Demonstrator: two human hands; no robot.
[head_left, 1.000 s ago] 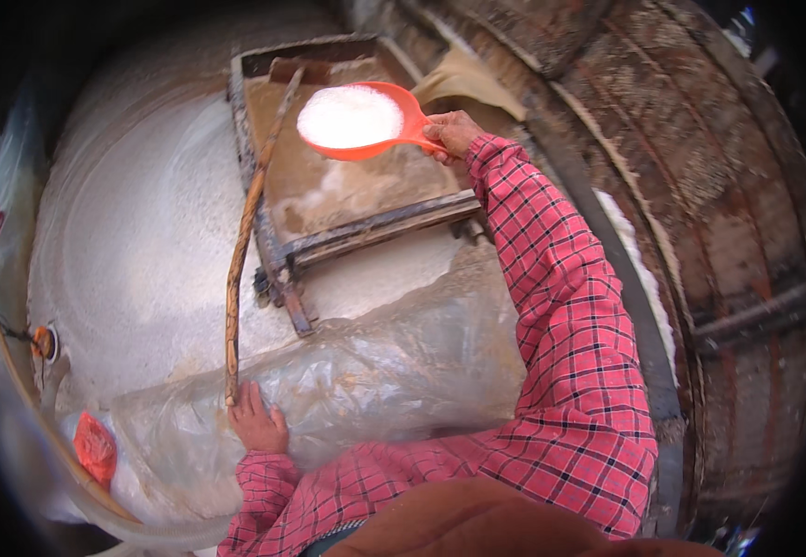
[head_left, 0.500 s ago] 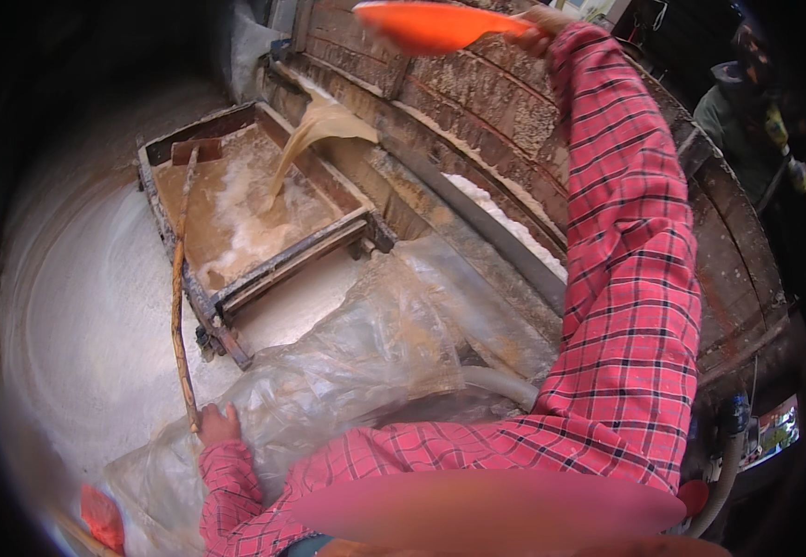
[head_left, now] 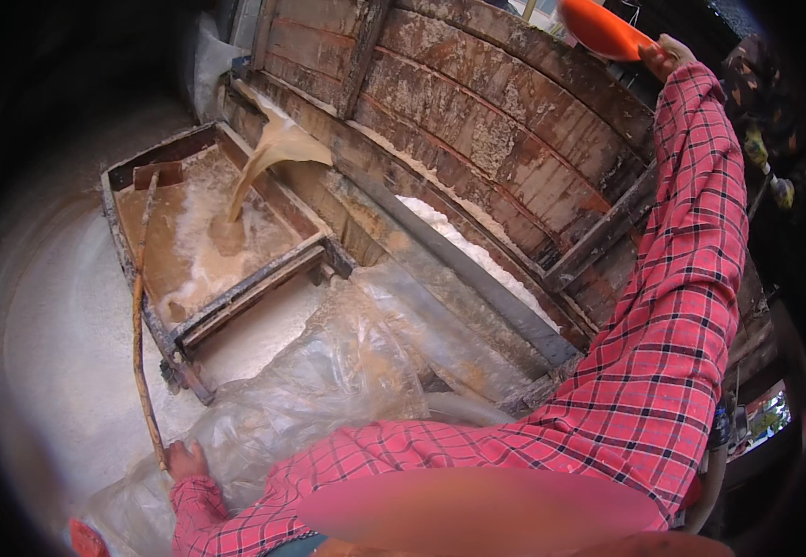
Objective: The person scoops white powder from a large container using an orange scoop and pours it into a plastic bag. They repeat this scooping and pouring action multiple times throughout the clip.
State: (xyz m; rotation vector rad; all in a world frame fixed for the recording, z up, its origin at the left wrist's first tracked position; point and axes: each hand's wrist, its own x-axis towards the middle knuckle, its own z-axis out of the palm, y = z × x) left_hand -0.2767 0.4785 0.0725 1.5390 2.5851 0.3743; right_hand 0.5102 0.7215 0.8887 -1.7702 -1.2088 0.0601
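Note:
My left hand [head_left: 185,461] is closed round the lower end of a long, crooked wooden stick [head_left: 138,316], though its thumb side stands up a little. At the stick's far end, a small flat wooden board [head_left: 158,174] rests in a framed tray [head_left: 264,295] of cloudy tan liquid [head_left: 166,241]. Stretched far up and to the right, my right hand [head_left: 668,58] grips the edge of a shallow orange plastic dish [head_left: 604,30], high beside the big wooden vat; its inside is hidden. A stream of tan liquid [head_left: 273,153] falls from a trough edge into the tray.
The large plank-walled vat [head_left: 477,121] fills the upper right, with white residue [head_left: 477,251] along a ledge. Clear plastic sheeting [head_left: 329,353] lies before me, beside a pale hose [head_left: 463,407]. A whitish basin [head_left: 50,325] spreads under the tray. A red object [head_left: 87,538] shows at lower left.
My right arm has swung further right, carrying the orange dish along. The whole view has shifted, so the tray and stick appear further left. My left hand keeps its hold, and the liquid still pours.

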